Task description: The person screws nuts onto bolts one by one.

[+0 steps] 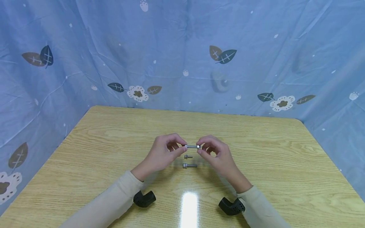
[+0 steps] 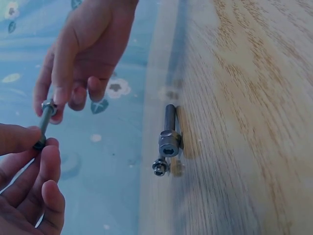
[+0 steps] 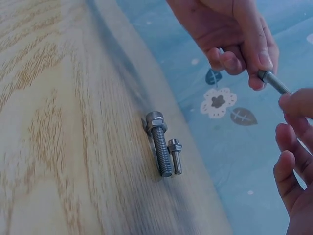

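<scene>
A long silver bolt [image 1: 192, 146] is held level above the table between both hands. My left hand [image 1: 160, 154] pinches its head end between thumb and index finger. At the other end, my right hand [image 1: 219, 155] has thumb and index finger on the hex nut [image 1: 198, 147], which sits on the thread near the tip. The left wrist view shows the bare shaft [image 2: 45, 121] between the two grips. Below the hands lie a small socket-head bolt [image 1: 187, 156] and a larger socket-head bolt [image 1: 189, 165], each with a nut up against its head.
The wooden table [image 1: 99, 152] extends around the hands, with a blue patterned curtain [image 1: 176, 57] behind and at the sides. Black curved pieces [image 1: 144, 199] are attached at both sleeve cuffs. A bright reflection shows on the table's near part.
</scene>
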`<state>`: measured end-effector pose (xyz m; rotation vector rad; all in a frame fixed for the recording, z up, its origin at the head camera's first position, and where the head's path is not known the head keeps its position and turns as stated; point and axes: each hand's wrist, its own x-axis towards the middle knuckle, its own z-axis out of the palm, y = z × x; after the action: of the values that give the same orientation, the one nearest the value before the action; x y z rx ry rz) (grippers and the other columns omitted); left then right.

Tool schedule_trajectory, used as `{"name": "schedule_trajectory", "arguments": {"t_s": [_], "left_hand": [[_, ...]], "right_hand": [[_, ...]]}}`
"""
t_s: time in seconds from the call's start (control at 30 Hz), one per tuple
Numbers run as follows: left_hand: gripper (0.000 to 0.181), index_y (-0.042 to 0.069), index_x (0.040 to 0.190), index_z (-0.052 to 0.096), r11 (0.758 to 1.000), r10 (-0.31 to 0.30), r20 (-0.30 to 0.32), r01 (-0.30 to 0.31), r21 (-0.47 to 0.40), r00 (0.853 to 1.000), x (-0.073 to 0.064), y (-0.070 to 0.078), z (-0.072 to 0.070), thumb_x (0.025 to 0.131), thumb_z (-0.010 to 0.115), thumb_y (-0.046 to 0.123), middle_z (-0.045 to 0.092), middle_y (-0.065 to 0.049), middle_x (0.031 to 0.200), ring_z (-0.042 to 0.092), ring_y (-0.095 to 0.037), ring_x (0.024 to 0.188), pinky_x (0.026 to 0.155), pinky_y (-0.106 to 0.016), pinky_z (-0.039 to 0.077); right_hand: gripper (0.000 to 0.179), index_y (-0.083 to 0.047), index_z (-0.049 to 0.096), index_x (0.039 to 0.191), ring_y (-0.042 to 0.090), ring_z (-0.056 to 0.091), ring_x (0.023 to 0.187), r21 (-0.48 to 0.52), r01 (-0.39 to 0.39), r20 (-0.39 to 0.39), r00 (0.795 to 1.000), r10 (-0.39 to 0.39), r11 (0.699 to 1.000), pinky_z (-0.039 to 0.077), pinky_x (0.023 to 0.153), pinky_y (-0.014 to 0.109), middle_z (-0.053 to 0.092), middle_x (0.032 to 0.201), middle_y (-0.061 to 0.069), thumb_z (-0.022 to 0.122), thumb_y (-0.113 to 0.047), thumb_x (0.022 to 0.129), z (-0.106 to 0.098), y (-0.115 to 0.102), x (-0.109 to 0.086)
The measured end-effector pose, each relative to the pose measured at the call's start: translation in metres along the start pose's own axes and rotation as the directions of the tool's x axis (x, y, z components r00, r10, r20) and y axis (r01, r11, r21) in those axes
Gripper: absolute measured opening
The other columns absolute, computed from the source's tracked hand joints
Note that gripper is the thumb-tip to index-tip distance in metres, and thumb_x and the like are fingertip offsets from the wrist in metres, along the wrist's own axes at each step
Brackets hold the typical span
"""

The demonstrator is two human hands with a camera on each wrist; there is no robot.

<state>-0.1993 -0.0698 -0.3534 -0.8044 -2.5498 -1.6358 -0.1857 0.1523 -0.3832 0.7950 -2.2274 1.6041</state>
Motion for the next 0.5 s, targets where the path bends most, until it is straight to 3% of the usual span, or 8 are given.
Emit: {"name": "schedule_trajectory", "arguments": {"t_s": [0.33, 0.5], "left_hand": [[0.006, 0.019, 0.093, 0.072, 1.0, 0.021, -0.001, -0.021, 0.01, 1.0, -0.0001, -0.0004, 0.0005, 0.09, 0.069, 0.015, 0.069, 0.004, 0.086, 0.063, -0.009, 0.069, 0.061, -0.029, 0.054], [0.005, 0.018, 0.092, 0.072, 1.0, 0.023, -0.001, -0.023, 0.006, 1.0, 0.0, -0.0009, 0.0007, 0.09, 0.069, 0.015, 0.069, 0.004, 0.086, 0.062, -0.009, 0.068, 0.061, -0.029, 0.054]], "right_hand": [[0.019, -0.008, 0.067, 0.107, 0.009, 0.06, 0.081, -0.013, -0.059, 0.005, 0.998, 0.059, 0.998, 0.052, 0.065, 0.025, 0.067, 0.099, 0.008, 0.064, -0.001, 0.09, -0.0006, 0.0007, -0.0011], [0.024, -0.012, 0.065, 0.11, 0.009, 0.058, 0.077, -0.019, -0.058, 0.014, 0.998, 0.059, 0.998, 0.05, 0.063, 0.023, 0.066, 0.103, 0.008, 0.066, -0.002, 0.089, -0.0011, 0.0014, -0.0006]]}}
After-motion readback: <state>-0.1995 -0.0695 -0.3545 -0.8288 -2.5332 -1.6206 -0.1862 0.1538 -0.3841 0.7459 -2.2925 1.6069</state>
